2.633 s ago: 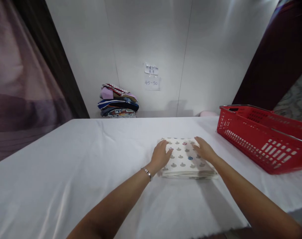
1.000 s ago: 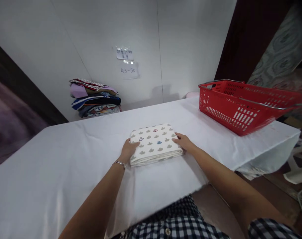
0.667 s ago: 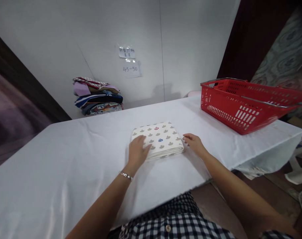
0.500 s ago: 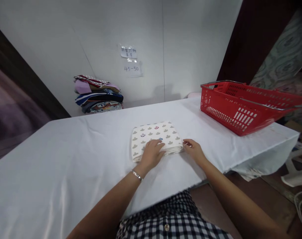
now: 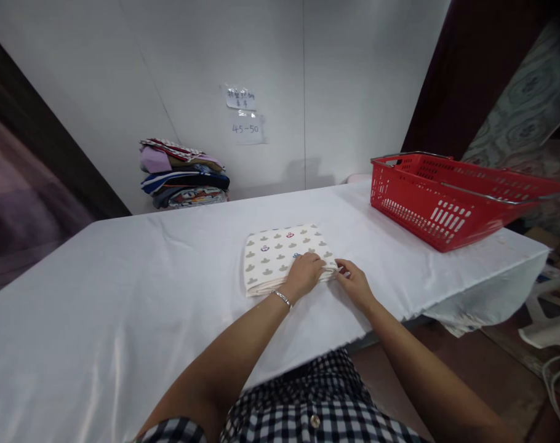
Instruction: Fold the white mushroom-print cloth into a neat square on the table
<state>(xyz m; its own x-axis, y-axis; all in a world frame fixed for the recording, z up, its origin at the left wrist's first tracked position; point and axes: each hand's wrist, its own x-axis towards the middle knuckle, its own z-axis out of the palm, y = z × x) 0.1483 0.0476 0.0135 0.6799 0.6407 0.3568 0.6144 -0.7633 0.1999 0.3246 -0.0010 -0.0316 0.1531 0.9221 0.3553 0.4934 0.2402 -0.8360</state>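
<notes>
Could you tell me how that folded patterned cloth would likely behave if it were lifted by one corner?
The folded patterned cloth looks soft and layered, so it would probably droop and unfold. It seems light for its size. On the smooth white tablecloth it may slide when pushed; both hands sit at its near right corner.

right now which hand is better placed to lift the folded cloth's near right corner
Right, probably. The right hand has its fingers at that corner's edge of the folded cloth, while the left hand lies flat on top, pressing it down.

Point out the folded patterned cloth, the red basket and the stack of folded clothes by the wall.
folded patterned cloth (image 5: pixel 276 253), head view, on its top face.
red basket (image 5: pixel 428 206), head view, on its near slotted wall.
stack of folded clothes (image 5: pixel 183 175), head view, on its front edge.
</notes>
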